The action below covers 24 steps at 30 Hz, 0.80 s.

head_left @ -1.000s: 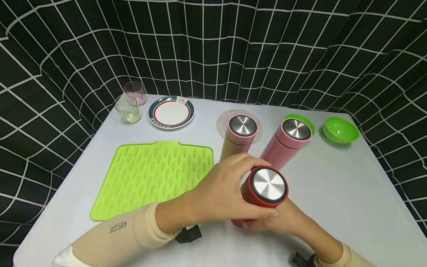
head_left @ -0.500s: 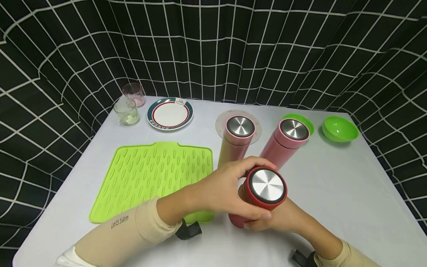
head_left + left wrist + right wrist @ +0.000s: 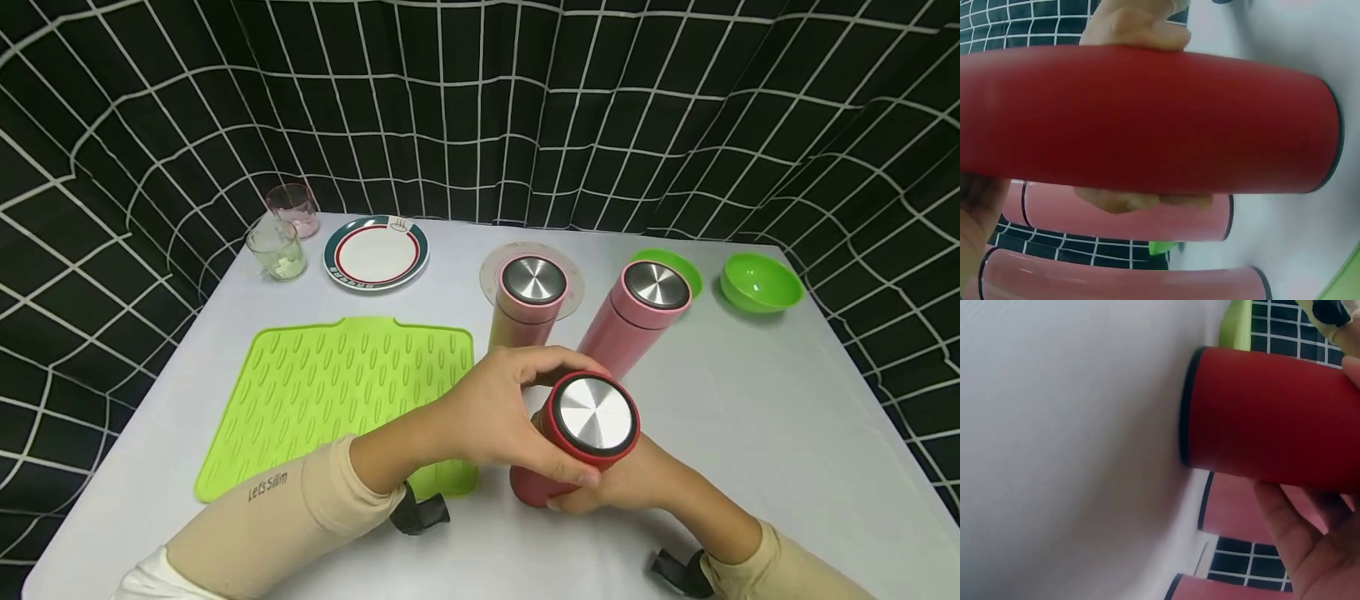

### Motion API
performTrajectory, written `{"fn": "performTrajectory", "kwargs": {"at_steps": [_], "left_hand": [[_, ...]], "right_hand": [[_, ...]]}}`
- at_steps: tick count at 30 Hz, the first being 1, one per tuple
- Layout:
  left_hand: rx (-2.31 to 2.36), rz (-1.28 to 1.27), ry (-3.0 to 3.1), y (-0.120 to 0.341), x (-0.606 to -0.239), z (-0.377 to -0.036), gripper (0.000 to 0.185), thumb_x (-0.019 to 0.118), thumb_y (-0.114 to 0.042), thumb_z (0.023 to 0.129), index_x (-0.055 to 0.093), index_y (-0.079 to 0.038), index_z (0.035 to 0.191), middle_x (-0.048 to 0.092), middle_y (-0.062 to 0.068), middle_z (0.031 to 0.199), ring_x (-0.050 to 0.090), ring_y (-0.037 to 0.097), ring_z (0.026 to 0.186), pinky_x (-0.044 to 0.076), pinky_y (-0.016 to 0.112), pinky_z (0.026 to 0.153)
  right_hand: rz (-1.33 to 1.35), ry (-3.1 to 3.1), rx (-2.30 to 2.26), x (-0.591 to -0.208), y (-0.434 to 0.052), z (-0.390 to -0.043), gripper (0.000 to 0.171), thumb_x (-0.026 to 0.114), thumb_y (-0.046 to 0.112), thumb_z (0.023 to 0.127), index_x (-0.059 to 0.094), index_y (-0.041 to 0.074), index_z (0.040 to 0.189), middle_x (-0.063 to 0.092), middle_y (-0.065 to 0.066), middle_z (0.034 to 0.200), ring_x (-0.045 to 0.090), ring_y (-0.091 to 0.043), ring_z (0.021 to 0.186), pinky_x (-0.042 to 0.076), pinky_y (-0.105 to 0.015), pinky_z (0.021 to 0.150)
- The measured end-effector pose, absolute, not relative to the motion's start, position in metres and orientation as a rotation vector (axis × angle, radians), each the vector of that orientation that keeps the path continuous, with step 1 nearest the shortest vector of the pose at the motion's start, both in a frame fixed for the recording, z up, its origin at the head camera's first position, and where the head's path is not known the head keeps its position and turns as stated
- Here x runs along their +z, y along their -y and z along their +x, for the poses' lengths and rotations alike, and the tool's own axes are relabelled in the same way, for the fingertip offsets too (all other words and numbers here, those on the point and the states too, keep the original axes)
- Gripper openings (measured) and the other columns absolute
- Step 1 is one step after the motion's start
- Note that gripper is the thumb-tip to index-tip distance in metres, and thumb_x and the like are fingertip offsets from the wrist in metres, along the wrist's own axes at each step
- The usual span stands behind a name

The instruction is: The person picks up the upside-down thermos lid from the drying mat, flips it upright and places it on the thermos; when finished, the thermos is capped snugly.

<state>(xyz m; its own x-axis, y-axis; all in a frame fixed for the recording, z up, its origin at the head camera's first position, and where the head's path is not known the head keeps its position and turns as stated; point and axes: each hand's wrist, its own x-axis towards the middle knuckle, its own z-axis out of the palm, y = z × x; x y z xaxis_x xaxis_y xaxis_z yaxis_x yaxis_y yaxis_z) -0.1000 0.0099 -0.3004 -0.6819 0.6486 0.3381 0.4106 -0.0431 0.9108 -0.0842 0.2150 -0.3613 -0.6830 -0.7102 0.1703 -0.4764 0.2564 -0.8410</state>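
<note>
A red thermos bottle (image 3: 595, 415) with a shiny steel-topped cap stands almost upright near the table's front. My left hand (image 3: 498, 408) grips it at the cap, thumb on the near side and fingers round the far side. Lower down, my right hand (image 3: 637, 479) holds the bottle's body, mostly hidden behind it in the head view. The right wrist view shows the red bottle's dark base (image 3: 1188, 406) close at the white tabletop. Just behind it stand two pink thermos bottles, the left one (image 3: 528, 304) and the right one (image 3: 637, 312).
A green ridged mat (image 3: 352, 400) lies left of the bottles. Behind it are a blue-rimmed plate (image 3: 375, 252), a clear glass (image 3: 277, 250) and a pinkish glass (image 3: 294, 210). A green bowl (image 3: 761, 283) stands back right, another green dish (image 3: 678, 262) behind the right pink bottle.
The left thumb has shifted leftward along the red cap's near side, and a bit more of the bottle's lower body shows. The whole scene has slid slightly left in the head view.
</note>
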Motion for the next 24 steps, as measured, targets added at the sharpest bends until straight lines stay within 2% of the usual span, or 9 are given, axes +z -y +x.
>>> {"fn": "performTrajectory", "kwargs": {"at_steps": [4,9,14,19,22,24], "left_hand": [[1.778,1.186,-1.948,-0.011,-0.302,-0.105,0.072,0.094,-0.011,0.061,0.061,-0.011,0.124,0.067,-0.011,0.109,0.060,0.006,0.109,0.046,0.028,0.098],[1.776,1.200,-1.898,-0.011,-0.304,-0.107,0.072,0.092,-0.009,0.063,0.059,-0.009,0.128,0.067,-0.009,0.111,0.059,0.007,0.111,0.045,0.030,0.099],[1.740,1.215,-1.938,-0.008,-0.303,-0.106,0.076,0.090,-0.014,0.068,0.054,-0.012,0.134,0.063,-0.009,0.117,0.056,0.006,0.114,0.044,0.028,0.100],[1.697,1.250,-2.042,0.005,-0.301,-0.099,0.081,0.088,-0.018,0.073,0.045,-0.013,0.143,0.056,-0.006,0.129,0.054,0.005,0.117,0.041,0.028,0.103],[1.640,1.270,-2.111,0.020,-0.298,-0.093,0.075,0.084,-0.020,0.078,0.047,-0.015,0.142,0.058,-0.008,0.127,0.056,0.005,0.114,0.043,0.029,0.102],[1.607,1.301,-2.142,0.032,-0.296,-0.089,0.067,0.081,-0.020,0.081,0.050,-0.016,0.140,0.061,-0.010,0.123,0.058,0.006,0.112,0.045,0.029,0.099]], "right_hand": [[-1.100,-2.262,-1.374,-0.371,-0.221,-0.088,0.052,0.091,0.014,0.066,0.061,0.028,0.106,0.064,0.011,0.095,0.059,-0.011,0.085,0.051,-0.030,0.077],[-1.116,-2.288,-1.384,-0.363,-0.217,-0.084,0.056,0.090,0.007,0.062,0.060,0.026,0.106,0.063,0.011,0.095,0.059,-0.010,0.084,0.050,-0.029,0.076],[-1.070,-2.337,-1.405,-0.355,-0.216,-0.078,0.056,0.088,0.003,0.061,0.061,0.023,0.106,0.064,0.009,0.097,0.060,-0.012,0.085,0.050,-0.030,0.077],[-0.989,-2.424,-1.426,-0.371,-0.250,-0.070,0.063,0.091,0.007,0.063,0.060,0.021,0.117,0.065,0.006,0.108,0.061,-0.013,0.092,0.050,-0.026,0.081],[-0.895,-2.496,-1.455,-0.374,-0.280,-0.064,0.067,0.091,0.005,0.064,0.060,0.016,0.121,0.065,0.001,0.112,0.062,-0.014,0.095,0.049,-0.023,0.081],[-0.802,-2.561,-1.469,-0.373,-0.299,-0.063,0.064,0.090,0.001,0.064,0.061,0.011,0.119,0.067,-0.001,0.108,0.064,-0.015,0.091,0.051,-0.023,0.077]]}}
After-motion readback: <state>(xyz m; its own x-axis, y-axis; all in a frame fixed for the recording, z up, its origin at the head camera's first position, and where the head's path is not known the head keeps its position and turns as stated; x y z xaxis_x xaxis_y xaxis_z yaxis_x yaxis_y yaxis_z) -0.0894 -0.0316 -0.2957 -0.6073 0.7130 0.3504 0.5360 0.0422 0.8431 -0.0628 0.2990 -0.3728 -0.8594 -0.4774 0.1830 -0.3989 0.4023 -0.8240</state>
